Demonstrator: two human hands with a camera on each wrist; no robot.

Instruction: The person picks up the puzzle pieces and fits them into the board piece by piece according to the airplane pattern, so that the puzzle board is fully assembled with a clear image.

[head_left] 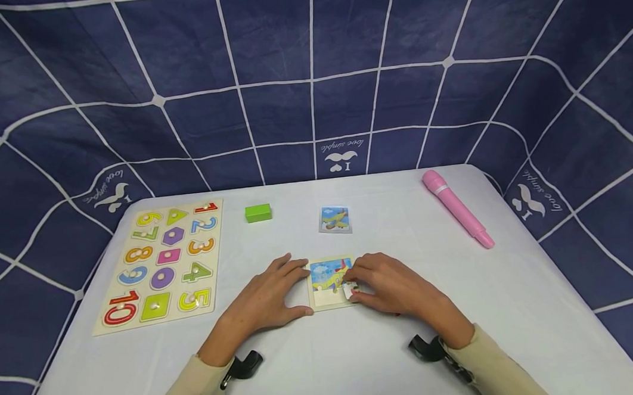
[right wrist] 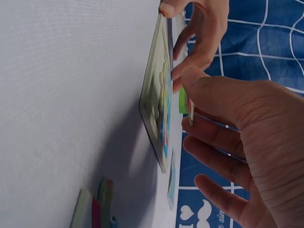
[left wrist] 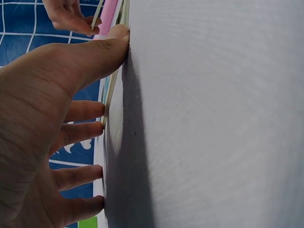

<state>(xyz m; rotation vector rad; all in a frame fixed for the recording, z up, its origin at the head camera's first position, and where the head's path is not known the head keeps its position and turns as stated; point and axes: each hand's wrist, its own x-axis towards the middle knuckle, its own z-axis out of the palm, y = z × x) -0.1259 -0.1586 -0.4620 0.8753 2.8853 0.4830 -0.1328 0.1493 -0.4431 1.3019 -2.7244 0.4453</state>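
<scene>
A small wooden jigsaw board (head_left: 330, 302) with a partly filled airplane picture lies flat at the front middle of the table. My left hand (head_left: 270, 292) rests at its left side, thumb and fingertips touching the edge, the other fingers spread on the cloth. Above the board's right part, my right hand (head_left: 388, 283) pinches a white-and-red puzzle piece (head_left: 349, 289) between thumb and fingers. The right wrist view shows this piece (right wrist: 191, 114) edge-on, raised off the board. Loose puzzle pieces (right wrist: 95, 209) lie on the table beside the board, mostly hidden by the right hand in the head view.
A picture card (head_left: 335, 219) with an airplane lies behind the board. Further left are a green block (head_left: 258, 213) and a large number-and-shape board (head_left: 218, 238). A pink toy microphone (head_left: 459, 209) lies at the right. A dark blue checked cloth (head_left: 280, 116) hangs behind the table.
</scene>
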